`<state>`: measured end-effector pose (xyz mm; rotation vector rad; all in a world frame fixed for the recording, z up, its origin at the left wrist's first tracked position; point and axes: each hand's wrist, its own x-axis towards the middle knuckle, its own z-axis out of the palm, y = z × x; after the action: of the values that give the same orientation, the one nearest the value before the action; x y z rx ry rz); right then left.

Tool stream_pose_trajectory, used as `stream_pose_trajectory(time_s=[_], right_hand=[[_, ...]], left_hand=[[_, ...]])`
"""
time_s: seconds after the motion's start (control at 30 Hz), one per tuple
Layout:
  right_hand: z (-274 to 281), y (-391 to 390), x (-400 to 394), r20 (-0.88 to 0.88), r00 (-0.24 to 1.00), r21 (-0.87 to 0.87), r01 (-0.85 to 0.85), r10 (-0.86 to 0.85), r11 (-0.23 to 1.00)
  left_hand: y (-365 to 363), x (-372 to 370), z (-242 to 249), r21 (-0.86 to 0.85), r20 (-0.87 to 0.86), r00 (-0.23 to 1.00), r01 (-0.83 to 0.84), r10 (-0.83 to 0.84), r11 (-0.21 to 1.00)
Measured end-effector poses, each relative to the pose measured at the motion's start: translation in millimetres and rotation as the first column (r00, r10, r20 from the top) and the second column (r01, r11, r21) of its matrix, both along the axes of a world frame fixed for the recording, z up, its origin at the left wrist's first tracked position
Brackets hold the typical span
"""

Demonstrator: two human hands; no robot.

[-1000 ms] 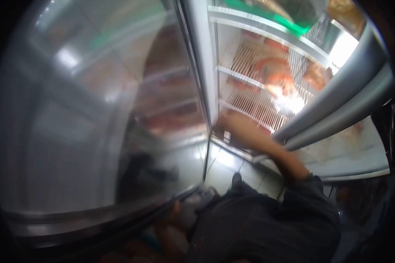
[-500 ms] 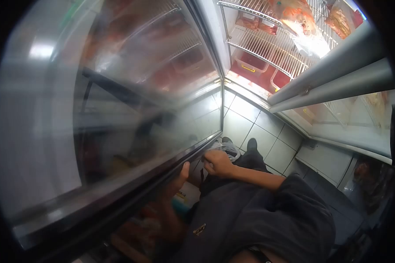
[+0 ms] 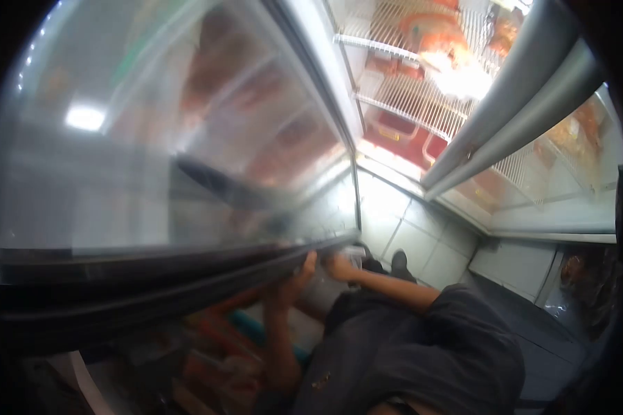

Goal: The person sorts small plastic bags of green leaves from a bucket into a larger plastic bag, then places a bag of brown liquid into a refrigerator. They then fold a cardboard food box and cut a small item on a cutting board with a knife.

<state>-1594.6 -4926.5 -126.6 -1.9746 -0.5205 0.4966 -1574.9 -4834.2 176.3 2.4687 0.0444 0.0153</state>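
A glass door (image 3: 256, 159) of a lit refrigerated cabinet stands swung open on the left, its dark edge running just in front of me. My left hand (image 3: 294, 280) is pressed against that edge, thumb up, its other fingers partly hidden. Close to its right, my right hand (image 3: 339, 267) is curled and blurred beside the door's corner. A pale, translucent plastic bag (image 3: 356, 253) appears next to the right hand; whether the fingers hold it is unclear.
Wire shelves (image 3: 412, 104) inside the cabinet carry bagged reddish food (image 3: 439, 41), with red-filled bins (image 3: 394, 135) below. A second glass door (image 3: 561, 166) is at the right. White floor tiles (image 3: 422, 228) surround my shoes. Dark bagged items (image 3: 581, 283) lie at the lower right.
The door's near edge has swung to a flatter angle in view, its left end higher. Both hands appear slightly lower and further right, still near the edge.
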Motion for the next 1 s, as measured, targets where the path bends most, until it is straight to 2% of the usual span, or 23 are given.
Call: stream_pose_trajectory(time_s=[0.03,0.07,0.1,0.13,0.17,0.2,0.27,0.3,0.37,0.43,0.7,1.0], right_hand=[[23,6,6,-0.094,0.989,-0.132,-0.124,0.112,0.983],[-32,36,-2,-0.027,0.977,-0.33,-0.21,0.214,0.92],[10,18,10,-0.147,0.981,-0.114,-0.146,0.129,0.983],[-40,40,2,0.03,0.989,-0.14,-0.137,0.142,0.981],[-62,52,-3,0.105,0.994,-0.027,-0.019,0.022,0.999],[54,6,14,-0.103,0.995,-0.069,-0.012,0.005,0.998],[22,18,11,-0.072,0.994,-0.151,-0.09,0.08,0.984],[15,23,11,-0.063,0.994,-0.18,-0.104,0.094,0.978],[3,28,16,-0.062,0.992,-0.223,-0.122,0.111,0.967],[-5,36,22,-0.068,0.989,-0.259,-0.147,0.134,0.955],[-25,40,34,-0.086,0.982,-0.3,-0.189,0.171,0.935],[-36,40,41,-0.093,0.978,-0.326,-0.209,0.189,0.922]], left_hand=[[-3,-1,0,0.065,0.06,0.998,0.007,-0.011,0.998],[-7,-3,-1,0.13,0.128,0.991,0.011,-0.027,0.991],[-8,-7,-4,0.167,0.145,0.989,-0.014,-0.01,0.986],[-8,-8,-7,0.203,0.164,0.986,-0.041,0.007,0.978],[-13,-4,-1,0.212,0.149,0.989,-0.034,0.002,0.977],[-18,-5,6,0.223,0.122,0.993,-0.034,0.007,0.974],[-18,-2,0,0.147,0.061,0.998,-0.036,0.027,0.988],[-23,0,5,0.145,0.09,0.996,-0.029,0.016,0.989],[-31,-1,19,0.282,0.145,0.986,0.037,-0.081,0.959],[-33,-4,17,0.246,0.174,0.982,0.022,-0.067,0.969],[-21,-27,-17,0.163,0.266,0.964,-0.023,-0.021,0.986],[-16,-30,-25,0.136,0.28,0.96,-0.033,-0.006,0.99]])
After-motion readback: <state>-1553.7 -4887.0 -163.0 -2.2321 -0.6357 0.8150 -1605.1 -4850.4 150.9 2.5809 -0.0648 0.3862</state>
